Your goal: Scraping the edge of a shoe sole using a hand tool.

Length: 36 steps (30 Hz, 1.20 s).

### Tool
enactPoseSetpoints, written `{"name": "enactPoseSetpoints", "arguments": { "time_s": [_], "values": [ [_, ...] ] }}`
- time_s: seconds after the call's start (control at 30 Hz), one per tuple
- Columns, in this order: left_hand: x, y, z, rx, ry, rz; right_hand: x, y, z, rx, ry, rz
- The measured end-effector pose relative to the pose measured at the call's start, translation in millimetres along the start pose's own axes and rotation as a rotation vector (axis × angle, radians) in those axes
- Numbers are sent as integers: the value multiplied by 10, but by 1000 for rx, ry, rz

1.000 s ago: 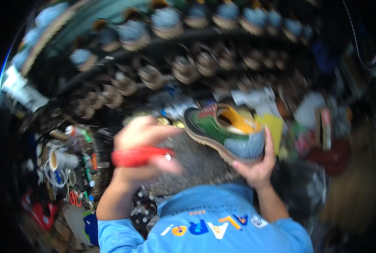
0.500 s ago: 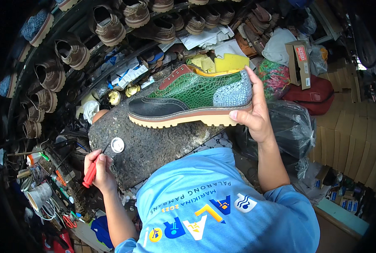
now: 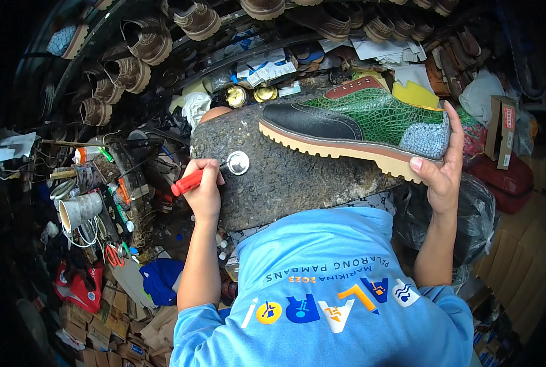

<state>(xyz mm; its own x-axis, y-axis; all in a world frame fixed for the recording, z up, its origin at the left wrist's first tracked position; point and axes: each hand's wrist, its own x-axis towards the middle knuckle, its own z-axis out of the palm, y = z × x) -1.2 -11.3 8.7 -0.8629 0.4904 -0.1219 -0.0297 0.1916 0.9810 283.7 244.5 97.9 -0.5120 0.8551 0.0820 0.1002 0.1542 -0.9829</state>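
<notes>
My right hand [image 3: 442, 178] grips the heel end of a low lace-up shoe [image 3: 371, 122], its thumb on the sole edge and fingers behind the heel. The shoe has a black toe, green crocodile-patterned side, pale blue heel, red-brown eyelet flap and thick tan lugged sole. It is held above a dark, rough stone-like block [image 3: 273, 196], toe to the left. My left hand [image 3: 203, 194] is closed round a red-handled tool [image 3: 188, 182] with a thin dark shaft. Its tip reaches the rim of a small round dish [image 3: 238, 163], white inside, on the block; contact is unclear.
Brown shoes [image 3: 147, 40] line racks at the back left. Behind the block lie two open tins [image 3: 235, 96] and papers [image 3: 270, 72]. A clutter of tools, a white cup [image 3: 80, 211] and red scissors [image 3: 114, 255] is at left. A black plastic bag [image 3: 469, 214] sits at right.
The view has shifted, so the scene sits further right. My left hand has brought the tool's tip to the dish, its handle now lying flatter. The shoe's toe is tilted higher relative to the heel.
</notes>
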Motion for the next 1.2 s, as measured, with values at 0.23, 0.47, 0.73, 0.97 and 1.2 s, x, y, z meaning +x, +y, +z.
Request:
{"name": "enactPoseSetpoints", "arguments": {
  "time_s": [0.23, 0.47, 0.73, 0.97, 1.2],
  "values": [
    [17, -61, 80, 108, -10, 11, 16, -25, 15, -111, -27, 29],
    [-29, 275, 183, -164, -104, 17, -7, -11, -52, -108, -54, 37],
    [-380, 1121, 1376, -720, -623, 19, -84, -163, 48, -38, -56, 48],
    [-484, 1067, 1631, -655, -515, -89, -149, -143, 55, -152, -43, -15],
    [-466, 1092, 1637, -580, -527, -138, -145, -126, 69, -102, -32, -31]
  ]
}}
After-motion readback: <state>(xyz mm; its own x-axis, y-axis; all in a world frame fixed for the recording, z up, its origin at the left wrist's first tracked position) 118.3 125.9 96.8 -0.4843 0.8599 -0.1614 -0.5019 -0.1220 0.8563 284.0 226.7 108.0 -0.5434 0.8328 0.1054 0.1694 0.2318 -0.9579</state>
